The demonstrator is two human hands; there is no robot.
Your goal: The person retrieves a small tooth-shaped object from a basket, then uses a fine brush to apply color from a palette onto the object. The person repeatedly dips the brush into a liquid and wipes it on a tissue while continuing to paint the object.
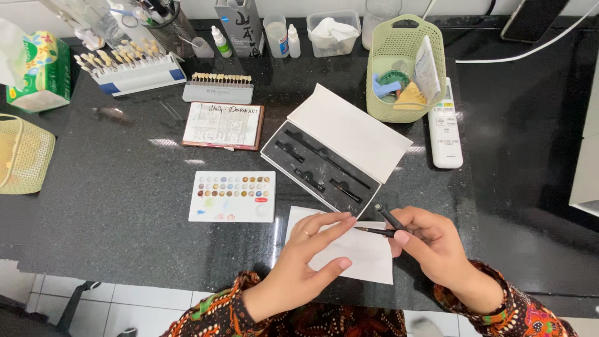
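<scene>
The thin black brush with a fine pointed tip (382, 224) is held in the right hand (437, 246), pinched between thumb and fingers, its tip aimed toward nine o'clock over the white sheet of paper (368, 256) at the near edge of the black speckled stone bench (112, 200). The left hand (306, 256) is laid on that sheet, fingers stretched and loosely spread, their tips almost at the brush tip; nothing is held in it. The black foam-lined case with a white hinged lid (331, 156) lies open at twelve o'clock from the hands, so the brush appears already taken out. The white rectangular palette with rows of coloured dabs (232, 196), at nine o'clock from the sheet, seems untouched by the brush; no paint can be made out on the tip, so the work is judged to be at an early stage.

The sheet overhangs the front edge of the bench slightly. Bare bench is seen toward nine o'clock beyond the palette and toward three o'clock of the right hand; the open case crowds the far side.
</scene>
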